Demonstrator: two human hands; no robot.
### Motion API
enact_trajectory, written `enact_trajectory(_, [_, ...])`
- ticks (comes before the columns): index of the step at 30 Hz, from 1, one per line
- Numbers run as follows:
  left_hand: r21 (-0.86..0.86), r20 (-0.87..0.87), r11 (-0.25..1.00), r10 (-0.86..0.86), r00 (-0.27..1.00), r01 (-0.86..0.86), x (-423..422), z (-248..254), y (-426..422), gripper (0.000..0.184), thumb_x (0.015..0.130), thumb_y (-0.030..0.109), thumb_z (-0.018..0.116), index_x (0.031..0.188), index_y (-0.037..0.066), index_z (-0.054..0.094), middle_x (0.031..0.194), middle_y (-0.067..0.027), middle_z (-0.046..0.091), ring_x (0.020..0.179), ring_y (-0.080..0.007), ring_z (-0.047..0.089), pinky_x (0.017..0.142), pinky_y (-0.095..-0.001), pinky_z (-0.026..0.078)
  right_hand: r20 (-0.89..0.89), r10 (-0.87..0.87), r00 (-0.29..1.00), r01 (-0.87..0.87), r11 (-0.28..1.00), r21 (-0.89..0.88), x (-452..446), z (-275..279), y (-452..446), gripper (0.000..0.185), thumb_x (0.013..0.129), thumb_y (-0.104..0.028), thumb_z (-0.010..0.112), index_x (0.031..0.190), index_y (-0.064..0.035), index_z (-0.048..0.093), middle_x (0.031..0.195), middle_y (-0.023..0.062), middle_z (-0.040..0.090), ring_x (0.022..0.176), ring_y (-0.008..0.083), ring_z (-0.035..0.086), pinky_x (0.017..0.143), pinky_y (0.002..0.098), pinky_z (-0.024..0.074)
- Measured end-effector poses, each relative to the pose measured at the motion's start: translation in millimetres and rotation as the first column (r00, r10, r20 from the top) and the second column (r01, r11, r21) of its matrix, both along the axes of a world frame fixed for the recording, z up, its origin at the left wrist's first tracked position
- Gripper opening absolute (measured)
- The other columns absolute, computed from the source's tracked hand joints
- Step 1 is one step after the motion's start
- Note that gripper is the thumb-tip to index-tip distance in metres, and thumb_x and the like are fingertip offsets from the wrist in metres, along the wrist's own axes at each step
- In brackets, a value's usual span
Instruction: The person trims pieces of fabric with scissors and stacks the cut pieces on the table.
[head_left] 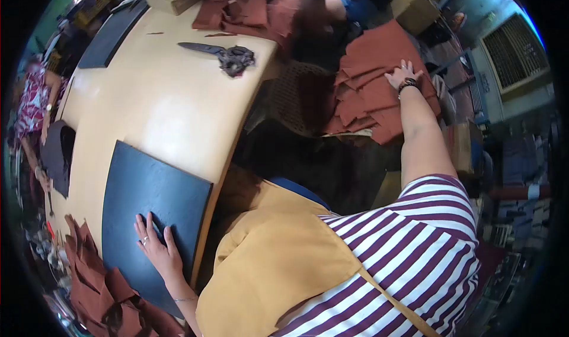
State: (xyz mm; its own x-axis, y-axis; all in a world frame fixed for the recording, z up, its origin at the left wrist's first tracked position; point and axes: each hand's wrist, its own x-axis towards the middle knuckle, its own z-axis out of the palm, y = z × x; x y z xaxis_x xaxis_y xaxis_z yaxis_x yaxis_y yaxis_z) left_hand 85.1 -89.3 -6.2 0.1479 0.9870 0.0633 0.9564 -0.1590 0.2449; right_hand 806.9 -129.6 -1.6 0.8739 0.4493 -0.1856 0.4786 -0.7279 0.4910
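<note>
My left hand (157,245) lies flat on a dark blue-black board (154,177) on the table, fingers apart, with a ring on one finger and nothing held. Out to the right, my right hand (404,75) rests with spread fingers on a stack of reddish-brown cut pieces (370,82), leather or cloth, I cannot tell which. The stack's lower edges fan out unevenly. Large scissors (203,48) with handles wrapped in dark rag lie near the table's right edge.
More reddish-brown pieces lie at the table's lower left (109,295) and far end (243,8). Another dark board (112,35) lies along the far left edge. A person in a patterned top (32,97) stands at the left, near a dark piece (58,153). The table (160,94) is pale.
</note>
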Motion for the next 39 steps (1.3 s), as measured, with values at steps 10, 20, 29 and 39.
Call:
enact_trajectory(10, [0.009, 0.048, 0.998, 0.059, 0.997, -0.059, 7, 9, 2, 0.049, 0.09, 0.033, 0.057, 0.134, 0.015, 0.048, 0.149, -0.0144, 0.034, 0.139, -0.0334, 0.028, 0.111, -0.0559, 0.017, 0.166, 0.364, 0.916, -0.396, 0.763, 0.511, 78, -21, -8, 0.038, 0.085, -0.036, 0.058, 0.109, -0.006, 0.063, 0.108, 0.018, 0.064, 0.104, 0.0377, 0.059, 0.086, 0.0505, 0.0459])
enact_trajectory(20, [0.037, 0.069, 0.997, 0.067, 0.995, -0.07, 0, 4, -3, 0.051, 0.089, 0.039, 0.058, 0.135, 0.018, 0.048, 0.148, -0.0128, 0.034, 0.139, -0.0333, 0.028, 0.109, -0.0598, 0.02, 0.103, 0.288, 0.952, -0.298, 0.804, 0.515, 65, -2, 1, 0.026, 0.089, -0.025, 0.06, 0.107, -0.0072, 0.062, 0.101, 0.0158, 0.066, 0.094, 0.034, 0.063, 0.082, 0.0416, 0.049])
enact_trajectory(29, [0.03, 0.042, 0.997, 0.072, 0.997, -0.073, 3, 3, 1, 0.051, 0.091, 0.041, 0.054, 0.136, 0.018, 0.046, 0.148, -0.0127, 0.035, 0.139, -0.0332, 0.028, 0.109, -0.0591, 0.019, 0.028, 0.654, 0.756, 0.438, -0.537, 0.721, -157, 104, 154, 0.031, 0.095, -0.024, 0.055, 0.114, -0.0002, 0.056, 0.093, 0.0062, 0.059, 0.08, 0.0141, 0.057, 0.07, 0.0274, 0.0472])
enact_trajectory(39, [0.059, 0.905, 0.937, 0.095, 0.414, -0.345, -56, -5, -30, 0.061, 0.1, 0.043, 0.034, 0.148, 0.007, 0.023, 0.152, -0.0108, 0.027, 0.14, -0.0276, 0.025, 0.114, -0.0429, 0.014, -0.375, 0.166, -0.912, -0.163, 0.694, 0.702, -563, 12, 78, 0.018, 0.097, -0.02, 0.053, 0.103, -0.0038, 0.052, 0.092, -0.0012, 0.052, 0.088, 0.0073, 0.048, 0.08, 0.0242, 0.0422])
